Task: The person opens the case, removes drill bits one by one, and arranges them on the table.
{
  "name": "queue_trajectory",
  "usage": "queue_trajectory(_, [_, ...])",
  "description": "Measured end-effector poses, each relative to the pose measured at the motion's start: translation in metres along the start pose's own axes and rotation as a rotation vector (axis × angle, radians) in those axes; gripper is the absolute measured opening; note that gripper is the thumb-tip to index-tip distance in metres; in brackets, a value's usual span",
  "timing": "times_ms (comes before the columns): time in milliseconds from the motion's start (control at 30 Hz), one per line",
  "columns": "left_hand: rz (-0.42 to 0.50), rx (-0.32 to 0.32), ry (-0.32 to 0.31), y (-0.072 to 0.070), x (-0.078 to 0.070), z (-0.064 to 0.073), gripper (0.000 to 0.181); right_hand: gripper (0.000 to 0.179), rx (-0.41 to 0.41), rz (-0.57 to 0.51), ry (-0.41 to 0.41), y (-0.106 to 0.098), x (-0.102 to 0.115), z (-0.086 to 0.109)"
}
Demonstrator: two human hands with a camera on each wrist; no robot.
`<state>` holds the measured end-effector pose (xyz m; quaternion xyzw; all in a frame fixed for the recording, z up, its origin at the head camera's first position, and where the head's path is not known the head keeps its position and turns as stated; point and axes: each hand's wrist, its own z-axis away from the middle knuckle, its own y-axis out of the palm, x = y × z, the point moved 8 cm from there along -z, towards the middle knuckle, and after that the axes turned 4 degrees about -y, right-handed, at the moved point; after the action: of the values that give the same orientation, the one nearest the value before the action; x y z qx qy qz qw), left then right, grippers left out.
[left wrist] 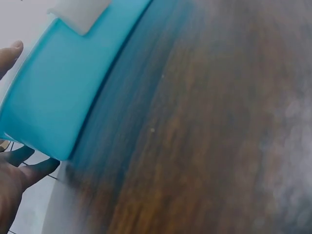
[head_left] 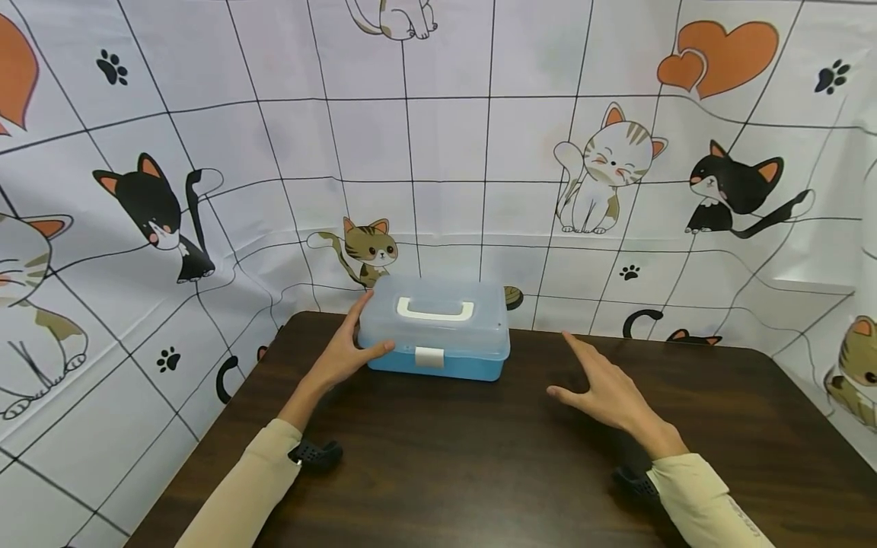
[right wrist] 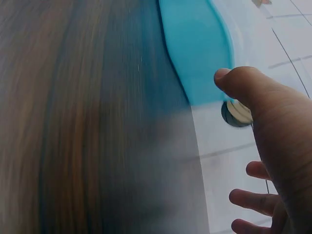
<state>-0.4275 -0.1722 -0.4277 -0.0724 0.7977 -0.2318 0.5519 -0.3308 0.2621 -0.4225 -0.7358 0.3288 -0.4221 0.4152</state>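
Note:
A plastic storage box with a blue base and a clear lid stands closed near the table's far edge. On its lid lies a white carry handle, and a white latch sits at the front. My left hand is at the box's left end, its straight fingers along that side and its thumb by the front. In the left wrist view its fingertips meet the base's lower corner. To the right of the box, apart from it, my right hand hovers with fingers spread, holding nothing.
The dark wooden table stretches from the box toward me. Behind and to the left hangs a white sheet with black grid lines and cartoon cats, close behind the box. Dark straps circle both wrists.

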Motion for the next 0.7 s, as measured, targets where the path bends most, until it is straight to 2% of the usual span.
queue_trajectory(167, [-0.005,-0.001,-0.007,-0.002,0.000,0.000,0.103,0.103,-0.019,-0.032,0.001,0.003,0.015,-0.013])
queue_trajectory(367, [-0.005,-0.012,0.003,-0.005,0.000,-0.001,0.102,0.087,-0.109,-0.072,0.003,0.001,0.032,-0.024])
queue_trajectory(700, [-0.033,-0.007,-0.003,-0.002,0.000,-0.001,0.102,0.081,-0.136,0.019,-0.032,0.015,0.063,-0.028])
